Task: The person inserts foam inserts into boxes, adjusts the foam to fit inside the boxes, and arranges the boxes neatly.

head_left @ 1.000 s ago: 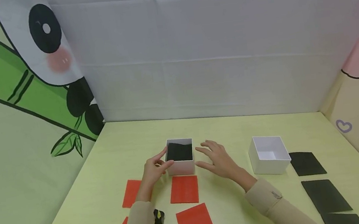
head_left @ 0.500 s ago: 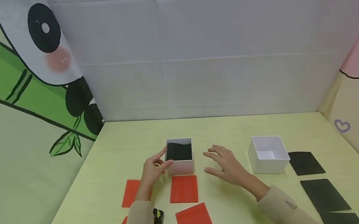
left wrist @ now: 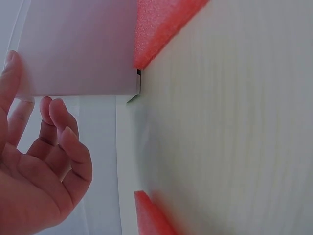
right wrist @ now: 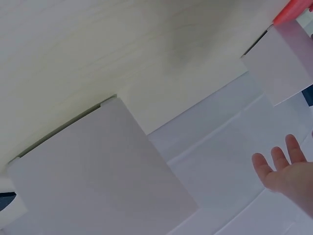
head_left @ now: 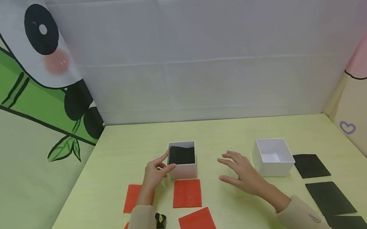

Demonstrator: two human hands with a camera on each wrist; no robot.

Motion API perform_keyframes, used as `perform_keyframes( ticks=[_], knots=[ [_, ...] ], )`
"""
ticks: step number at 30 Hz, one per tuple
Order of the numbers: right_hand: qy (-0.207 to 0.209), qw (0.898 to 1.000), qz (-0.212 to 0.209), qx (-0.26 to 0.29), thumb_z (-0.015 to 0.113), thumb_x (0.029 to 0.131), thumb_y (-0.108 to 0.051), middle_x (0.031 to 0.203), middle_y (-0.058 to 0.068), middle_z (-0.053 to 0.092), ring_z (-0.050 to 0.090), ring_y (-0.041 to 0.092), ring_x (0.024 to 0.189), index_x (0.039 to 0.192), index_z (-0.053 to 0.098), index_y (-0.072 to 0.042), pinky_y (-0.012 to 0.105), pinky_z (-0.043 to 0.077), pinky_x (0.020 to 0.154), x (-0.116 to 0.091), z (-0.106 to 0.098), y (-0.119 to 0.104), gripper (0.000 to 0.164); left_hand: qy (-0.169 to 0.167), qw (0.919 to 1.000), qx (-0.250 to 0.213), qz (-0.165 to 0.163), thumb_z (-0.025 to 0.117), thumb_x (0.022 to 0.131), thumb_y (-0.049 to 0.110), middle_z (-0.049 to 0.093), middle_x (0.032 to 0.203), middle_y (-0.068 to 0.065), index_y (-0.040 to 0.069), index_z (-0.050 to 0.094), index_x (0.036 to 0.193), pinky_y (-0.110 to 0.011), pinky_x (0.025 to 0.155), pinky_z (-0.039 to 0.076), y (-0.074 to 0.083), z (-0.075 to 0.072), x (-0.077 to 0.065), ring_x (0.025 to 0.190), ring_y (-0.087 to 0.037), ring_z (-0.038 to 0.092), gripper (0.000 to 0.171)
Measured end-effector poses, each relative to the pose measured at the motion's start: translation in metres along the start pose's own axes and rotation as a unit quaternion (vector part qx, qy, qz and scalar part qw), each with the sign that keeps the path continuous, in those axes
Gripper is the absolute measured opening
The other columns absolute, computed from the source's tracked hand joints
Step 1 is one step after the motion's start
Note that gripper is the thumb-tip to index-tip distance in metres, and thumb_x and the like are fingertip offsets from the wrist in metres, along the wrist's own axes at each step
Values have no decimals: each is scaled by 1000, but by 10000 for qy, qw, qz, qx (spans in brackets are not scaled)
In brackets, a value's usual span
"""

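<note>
Left white box [head_left: 184,171] | left fingers [head_left: 169,168] pinching its left side | right fingers [head_left: 228,163] spread, apart

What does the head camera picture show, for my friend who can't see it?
A person's left hand touches a white box with a black sheet inside; their right hand hovers near another white box. Red sheets lie in front on the table, black squares at the right.

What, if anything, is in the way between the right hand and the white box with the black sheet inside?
Nothing I can see: only tabletop shows between the right hand and that white box. The left hand touches its left side, and a red foam sheet lies in front, both off that path.
</note>
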State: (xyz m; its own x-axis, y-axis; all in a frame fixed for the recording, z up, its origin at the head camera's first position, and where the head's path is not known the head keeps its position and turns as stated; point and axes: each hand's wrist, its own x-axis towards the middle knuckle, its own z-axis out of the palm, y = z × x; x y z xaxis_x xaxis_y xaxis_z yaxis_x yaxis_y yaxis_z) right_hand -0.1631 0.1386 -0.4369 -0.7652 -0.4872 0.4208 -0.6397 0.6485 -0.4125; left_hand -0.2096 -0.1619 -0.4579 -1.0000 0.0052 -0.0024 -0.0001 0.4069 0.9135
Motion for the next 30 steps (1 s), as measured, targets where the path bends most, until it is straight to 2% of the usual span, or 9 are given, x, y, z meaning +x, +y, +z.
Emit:
perform_keyframes(
  ticks=[8,13,20,25,30],
  knots=[
    [291,9993,-215,-43,65,80,-32,121,12,49,35,31,119,121,55,-6,54,29,90,-14,-9,5,49,-30,9999,-71,75,73,73,28,53,69,-7,20,51,129,-26,50,34,-1,1,-1,55,-24,50,60],
    [378,9990,-195,-104,66,80,-31,121,11,49,36,32,119,120,55,-5,53,30,90,-23,-15,10,48,-33,9999,-99,57,73,73,28,52,68,-7,21,50,129,-26,50,34,-2,2,0,57,-29,51,61],
    [571,9980,-221,-175,68,79,-26,120,13,49,38,33,117,118,56,-3,52,32,88,-37,-25,17,46,-41,10000,-51,74,73,74,27,52,70,-7,21,49,130,-26,51,35,-1,2,1,54,-20,49,61],
    [744,9966,-277,-224,69,78,-24,119,14,49,39,32,114,115,57,-2,50,32,87,-49,-30,23,45,-35,9999,-63,71,73,74,26,53,69,-7,20,49,129,-26,51,35,0,2,1,54,-20,48,60],
    [756,9967,-132,-262,72,75,-20,120,13,49,39,30,115,115,57,-3,42,31,88,-60,-37,25,46,-36,9999,-104,56,73,74,26,52,69,-8,20,50,129,-25,50,35,-1,1,0,54,-20,48,60]
  ],
)
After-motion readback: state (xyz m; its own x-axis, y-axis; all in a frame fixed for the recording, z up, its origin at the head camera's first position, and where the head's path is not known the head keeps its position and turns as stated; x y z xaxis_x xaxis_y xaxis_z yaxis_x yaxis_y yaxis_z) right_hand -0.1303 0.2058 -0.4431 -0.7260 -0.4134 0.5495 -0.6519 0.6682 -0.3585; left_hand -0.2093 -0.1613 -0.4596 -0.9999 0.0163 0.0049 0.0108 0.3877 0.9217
